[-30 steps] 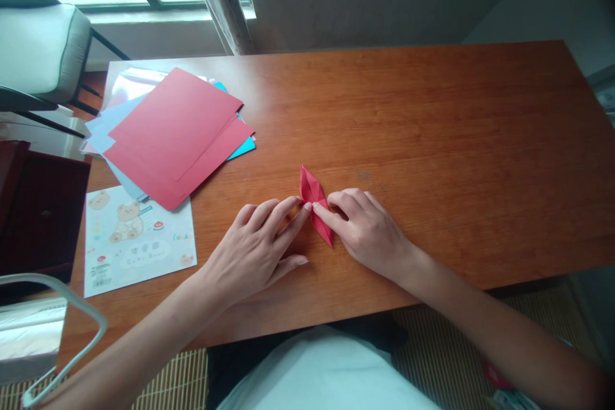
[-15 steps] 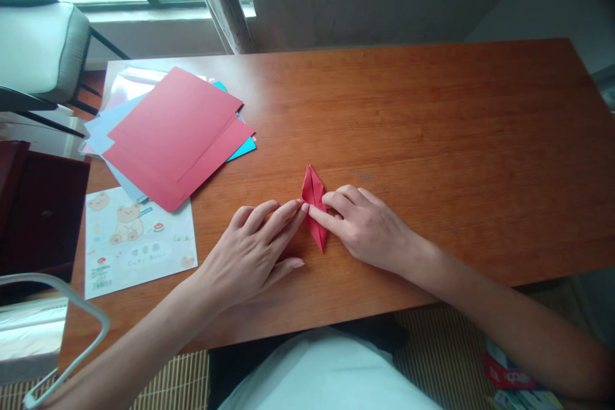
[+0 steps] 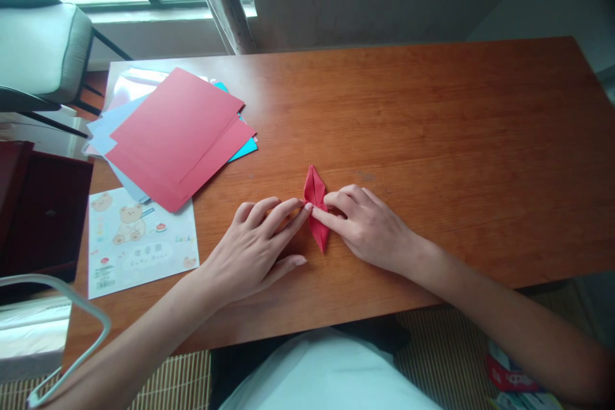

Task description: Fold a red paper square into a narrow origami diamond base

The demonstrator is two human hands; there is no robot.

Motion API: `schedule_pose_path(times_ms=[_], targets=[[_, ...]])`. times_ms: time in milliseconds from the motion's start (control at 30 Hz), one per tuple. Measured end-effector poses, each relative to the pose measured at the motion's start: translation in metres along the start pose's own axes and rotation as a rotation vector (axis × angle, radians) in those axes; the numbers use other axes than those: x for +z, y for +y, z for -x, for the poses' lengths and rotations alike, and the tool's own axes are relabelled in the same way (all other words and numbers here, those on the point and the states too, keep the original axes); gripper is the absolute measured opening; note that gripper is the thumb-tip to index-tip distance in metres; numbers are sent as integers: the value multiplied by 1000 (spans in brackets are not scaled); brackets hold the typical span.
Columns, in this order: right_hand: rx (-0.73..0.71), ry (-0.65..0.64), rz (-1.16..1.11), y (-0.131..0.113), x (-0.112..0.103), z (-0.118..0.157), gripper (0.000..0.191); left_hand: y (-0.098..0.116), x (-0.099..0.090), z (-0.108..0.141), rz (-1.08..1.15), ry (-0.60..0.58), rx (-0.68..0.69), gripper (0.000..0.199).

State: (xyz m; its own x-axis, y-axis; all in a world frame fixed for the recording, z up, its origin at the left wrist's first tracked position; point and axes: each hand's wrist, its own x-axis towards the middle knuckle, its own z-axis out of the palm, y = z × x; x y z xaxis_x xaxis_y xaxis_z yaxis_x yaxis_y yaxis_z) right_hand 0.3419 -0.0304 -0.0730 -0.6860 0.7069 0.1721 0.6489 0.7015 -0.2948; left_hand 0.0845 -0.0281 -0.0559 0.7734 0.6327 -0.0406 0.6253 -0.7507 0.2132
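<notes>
A small piece of red origami paper (image 3: 316, 187), folded into a narrow pointed shape with a crease down its middle, lies flat on the wooden table. My left hand (image 3: 262, 243) comes from the left with its fingers stretched out and thumb apart. Its fingertips touch the left edge of the folded paper near its waist. On the other side, my right hand (image 3: 368, 224) has its fingers bent, with one digit laid across the paper's middle and the others at its right edge. The fingertips of both hands meet over the paper and hide part of it.
A stack of red sheets (image 3: 177, 134) with blue and pale sheets beneath lies at the table's (image 3: 432, 122) left. Nearer me is a bear-printed paper pack (image 3: 144, 243). A white curved tube (image 3: 91, 307) crosses near my left forearm. A chair (image 3: 43, 51) stands beyond the left edge.
The whole view has shifted very slightly. Both hands and the folded paper keep nearly the same position and pose.
</notes>
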Motion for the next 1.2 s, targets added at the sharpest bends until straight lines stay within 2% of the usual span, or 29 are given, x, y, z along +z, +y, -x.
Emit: schedule_pose_path(times_ms=[300, 733, 1200], targets=[[10, 22, 30, 0, 5, 4, 41, -3, -5, -4, 62, -27, 5, 65], [-5, 123, -84, 1, 5, 9, 33, 1, -1, -2, -43, -8, -2, 56], [-12, 132, -84, -1, 4, 8, 33, 13, -2, -6, -118, 32, -23, 58]])
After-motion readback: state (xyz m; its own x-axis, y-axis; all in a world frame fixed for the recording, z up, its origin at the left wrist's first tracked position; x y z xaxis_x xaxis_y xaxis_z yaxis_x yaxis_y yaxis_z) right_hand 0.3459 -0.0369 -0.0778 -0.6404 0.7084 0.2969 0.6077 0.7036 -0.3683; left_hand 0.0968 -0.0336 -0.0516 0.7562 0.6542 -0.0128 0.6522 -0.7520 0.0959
